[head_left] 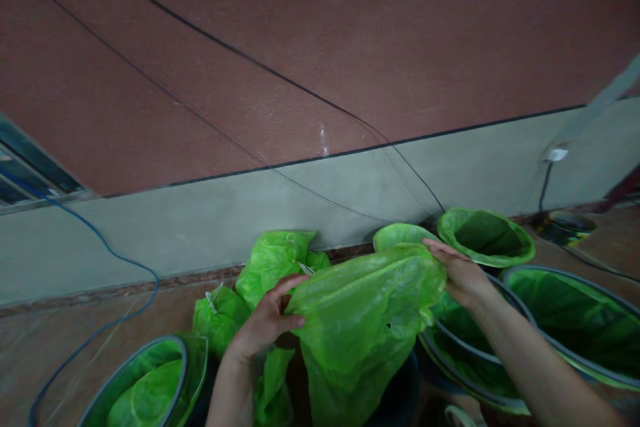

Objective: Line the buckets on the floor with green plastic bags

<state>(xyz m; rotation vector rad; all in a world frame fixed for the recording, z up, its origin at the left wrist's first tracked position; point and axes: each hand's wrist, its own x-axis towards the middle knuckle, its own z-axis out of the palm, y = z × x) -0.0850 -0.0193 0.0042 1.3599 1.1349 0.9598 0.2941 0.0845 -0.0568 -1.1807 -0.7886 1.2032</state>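
Observation:
Between my two hands a translucent green mesh bag is stretched out and hangs down. My left hand grips its left edge, thumb below and fingers above. At its upper right corner my right hand holds the cloth, with the fingers partly hidden behind it. A small dark hole shows in the bag's right side. Under its lower end stands a dark bucket, mostly covered. Behind my left hand, a tied green bag leans against the wall, and a smaller tied green bag sits nearer.
Green-lined buckets stand at right, including a wide bucket and a green-lined container by the wall. A bucket at lower left holds green mesh. A blue cable crosses the left floor; a black cable runs down the wall.

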